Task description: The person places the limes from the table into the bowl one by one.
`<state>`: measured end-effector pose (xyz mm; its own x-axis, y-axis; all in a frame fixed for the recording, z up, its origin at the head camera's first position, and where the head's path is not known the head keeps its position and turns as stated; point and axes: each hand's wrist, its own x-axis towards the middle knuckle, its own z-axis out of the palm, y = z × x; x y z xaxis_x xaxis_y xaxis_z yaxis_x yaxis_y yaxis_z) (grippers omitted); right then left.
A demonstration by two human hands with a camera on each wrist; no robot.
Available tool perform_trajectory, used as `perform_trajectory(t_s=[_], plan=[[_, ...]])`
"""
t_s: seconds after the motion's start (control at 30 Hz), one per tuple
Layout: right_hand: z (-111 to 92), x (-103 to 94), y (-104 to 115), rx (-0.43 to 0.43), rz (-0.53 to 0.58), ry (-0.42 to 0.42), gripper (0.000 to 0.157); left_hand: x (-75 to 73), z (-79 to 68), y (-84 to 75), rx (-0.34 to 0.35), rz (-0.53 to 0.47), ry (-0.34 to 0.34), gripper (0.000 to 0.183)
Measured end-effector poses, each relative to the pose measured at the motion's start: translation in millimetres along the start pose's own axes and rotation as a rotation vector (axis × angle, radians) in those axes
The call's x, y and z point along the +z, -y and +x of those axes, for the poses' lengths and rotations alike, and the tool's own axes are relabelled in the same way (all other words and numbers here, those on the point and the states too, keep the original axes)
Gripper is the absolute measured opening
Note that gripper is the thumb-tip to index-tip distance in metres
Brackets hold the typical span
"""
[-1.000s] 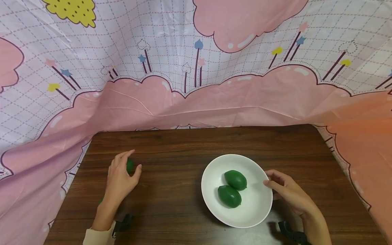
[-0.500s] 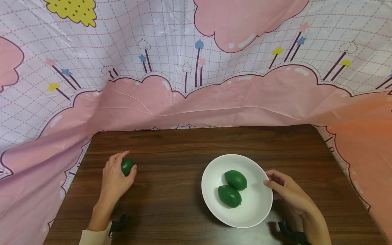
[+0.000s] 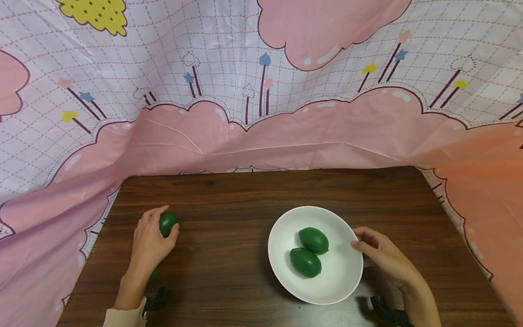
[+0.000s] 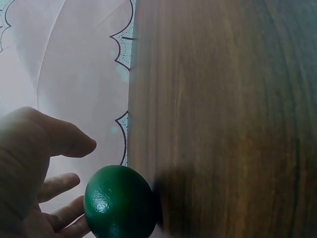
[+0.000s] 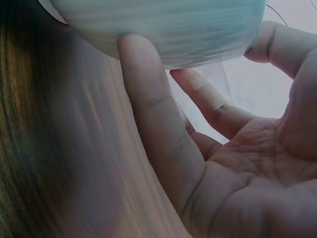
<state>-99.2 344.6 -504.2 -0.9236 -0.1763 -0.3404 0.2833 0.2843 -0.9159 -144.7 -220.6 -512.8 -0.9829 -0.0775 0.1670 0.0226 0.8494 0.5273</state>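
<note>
At the left of the table my left hand (image 3: 152, 235) cups a green lime (image 3: 168, 223). In the head view its fingers arch behind the fruit and the thumb lies at its right side. The left wrist view shows a gap between the thumb (image 4: 79, 144) and the lime, which covers some fingertips. A second lime (image 3: 153, 274) sits partly behind the left wrist. My right hand (image 3: 386, 256) grips the right rim of a white bowl (image 3: 341, 272), thumb over the edge, other fingers against the outer wall. Two limes (image 3: 313, 240) lie side by side in the bowl.
Both hands work over a dark wooden table (image 3: 229, 227). A pink and white patterned cloth (image 3: 265, 136) hangs behind it and drapes along both sides. Black camera straps (image 3: 155, 299) stick out from the wrists.
My left hand has drawn slightly left and toward me, its thumb coming nearer the lime, which has shifted slightly left. More of the lime by the wrist shows. The right hand and bowl have stayed put.
</note>
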Motion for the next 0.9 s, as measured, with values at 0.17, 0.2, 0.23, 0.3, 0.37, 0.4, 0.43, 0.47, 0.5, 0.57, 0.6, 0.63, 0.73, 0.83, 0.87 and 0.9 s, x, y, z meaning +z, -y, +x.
perform_trajectory(t_s=[0.17,0.2,0.23,0.3,0.37,0.4,0.43,0.47,0.5,0.57,0.6,0.63,0.73,0.83,0.87,0.9], plan=[[0,-0.3,1,0.000,-0.004,-0.001,0.044,0.1,0.8,3.3,-0.018,0.014,0.021,0.061],[0,-0.4,1,0.002,-0.004,-0.001,0.044,0.2,1.0,4.1,-0.020,0.017,0.024,0.061],[0,-0.5,1,0.003,-0.005,-0.003,0.044,0.3,1.2,5.0,-0.022,0.020,0.027,0.061],[0,-0.7,1,0.010,-0.008,-0.006,0.045,0.1,1.3,6.8,-0.026,0.027,0.030,0.061],[0,-0.7,1,0.016,-0.012,-0.008,0.045,0.3,1.5,9.0,-0.028,0.035,0.029,0.061],[0,-0.7,1,0.019,-0.014,-0.009,0.045,0.4,1.5,9.9,-0.028,0.037,0.030,0.061],[0,-0.7,0,0.020,-0.016,-0.010,0.045,0.4,1.5,10.7,-0.029,0.040,0.031,0.061],[0,-0.6,0,0.020,-0.016,-0.010,0.045,0.5,1.5,11.4,-0.030,0.043,0.032,0.061],[0,-0.6,0,0.017,-0.015,-0.009,0.045,0.6,1.6,11.9,-0.031,0.042,0.035,0.061],[0,-0.6,0,0.012,-0.013,-0.010,0.045,0.9,1.9,12.5,-0.032,0.042,0.041,0.061],[0,-0.7,0,0.009,-0.011,-0.010,0.045,1.0,2.1,12.8,-0.032,0.042,0.043,0.061],[0,-0.7,0,0.007,-0.009,-0.010,0.045,1.0,2.5,13.0,-0.033,0.043,0.043,0.061],[-1,-0.4,0,0.001,-0.006,-0.010,0.044,1.2,3.1,13.8,-0.033,0.050,0.042,0.060],[-1,-0.2,1,0.003,-0.007,-0.009,0.044,1.2,3.5,15.0,-0.036,0.059,0.041,0.061],[-1,-0.1,1,0.005,-0.007,-0.009,0.044,1.2,3.4,15.3,-0.038,0.061,0.044,0.061],[-1,0.0,1,0.009,-0.008,-0.009,0.044,1.0,3.4,15.6,-0.043,0.061,0.050,0.061]])
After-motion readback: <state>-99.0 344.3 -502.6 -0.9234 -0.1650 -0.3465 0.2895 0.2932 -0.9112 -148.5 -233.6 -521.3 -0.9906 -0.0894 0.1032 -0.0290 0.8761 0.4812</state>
